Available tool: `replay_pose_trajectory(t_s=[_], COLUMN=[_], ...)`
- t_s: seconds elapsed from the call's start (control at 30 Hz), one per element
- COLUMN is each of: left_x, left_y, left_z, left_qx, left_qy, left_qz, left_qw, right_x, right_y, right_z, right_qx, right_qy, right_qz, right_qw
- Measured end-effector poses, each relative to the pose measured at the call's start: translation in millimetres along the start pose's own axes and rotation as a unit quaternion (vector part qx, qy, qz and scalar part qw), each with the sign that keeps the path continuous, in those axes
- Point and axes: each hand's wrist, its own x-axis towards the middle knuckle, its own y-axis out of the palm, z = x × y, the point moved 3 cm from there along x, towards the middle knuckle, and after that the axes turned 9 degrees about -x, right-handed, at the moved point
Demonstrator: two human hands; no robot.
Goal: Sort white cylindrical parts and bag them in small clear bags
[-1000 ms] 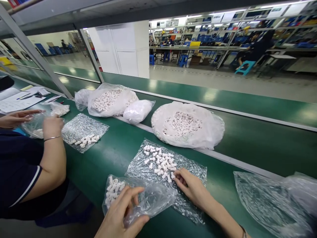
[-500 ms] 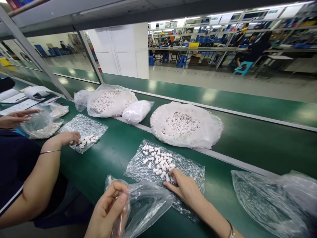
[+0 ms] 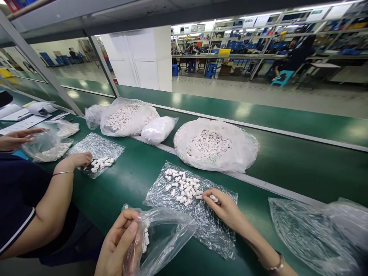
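Observation:
My left hand (image 3: 122, 239) pinches the edge of a clear plastic bag (image 3: 169, 245), its mouth spread toward the right. Some white plastic fittings (image 3: 145, 239) show inside the bag. My right hand (image 3: 221, 207) is closed around small white fittings; one white piece (image 3: 214, 198) pokes out between the fingers. At its fingertips lies the right side of a loose pile of short white tubular fittings (image 3: 185, 186). The pile rests on a flat, crinkled clear plastic sheet (image 3: 212, 237) on the green bench.
Behind the pile sits a big open bag of white parts (image 3: 215, 149); another such bag (image 3: 123, 117) and a closed white bag (image 3: 159, 129) stand farther left. A co-worker's hand (image 3: 79, 160) touches a second pile (image 3: 102, 164) at left. Clear bags (image 3: 313, 234) lie at right.
My right hand has shifted slightly right and up, now with white fittings in its fingers. The bag in my left hand has tilted, revealing fittings inside. The co-worker's arm has moved slightly.

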Motion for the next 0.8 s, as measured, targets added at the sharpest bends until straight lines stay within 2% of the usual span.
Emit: replay_pose_trajectory(t_s=[0.1, 0.17, 0.23, 0.3, 0.33, 0.4, 0.47, 0.5, 0.57, 0.63, 0.73, 0.8], left_x=[0, -1, -2, -2, -1, 0, 1, 2, 3, 3, 5, 5], left_y=[-2.5, -3.7, -4.3, -4.4, -4.4, -4.4, -4.1, -4.0, -4.1, -5.5, -8.8, -10.3], left_z=[-1, -1, -1, 0, 0, 1, 3, 3, 3, 3, 3, 4], left_qx=[0.004, 0.000, -0.004, -0.005, -0.004, 0.002, 0.010, 0.011, 0.008, 0.001, -0.004, -0.007], left_qy=[0.001, -0.004, -0.015, -0.027, -0.031, -0.033, -0.032, -0.030, -0.024, -0.020, -0.025, -0.032], left_qz=[-0.004, -0.008, -0.010, -0.005, 0.000, 0.013, 0.025, 0.028, 0.026, 0.019, 0.026, 0.030], left_qw=[1.000, 1.000, 1.000, 1.000, 1.000, 0.999, 0.999, 0.999, 0.999, 1.000, 0.999, 0.999], right_x=[6, 6, 4, 0, -1, -2, 0, 2, 7, 12, 18, 21], right_y=[12, 17, 15, 10, 7, 1, -4, -6, -6, -5, 5, 11], right_z=[-2, -3, -3, -4, -5, -6, -8, -9, -9, -8, -6, -8], right_qx=[-0.178, -0.195, -0.123, 0.024, 0.115, 0.276, 0.355, 0.349, 0.254, 0.092, -0.120, -0.176], right_qy=[-0.051, -0.054, -0.029, 0.021, 0.046, 0.080, 0.091, 0.093, 0.085, 0.047, -0.031, -0.055], right_qz=[-0.039, -0.025, 0.004, 0.053, 0.073, 0.079, 0.047, 0.028, -0.005, -0.027, -0.014, 0.007], right_qw=[0.982, 0.979, 0.992, 0.998, 0.990, 0.954, 0.929, 0.932, 0.963, 0.994, 0.992, 0.983])
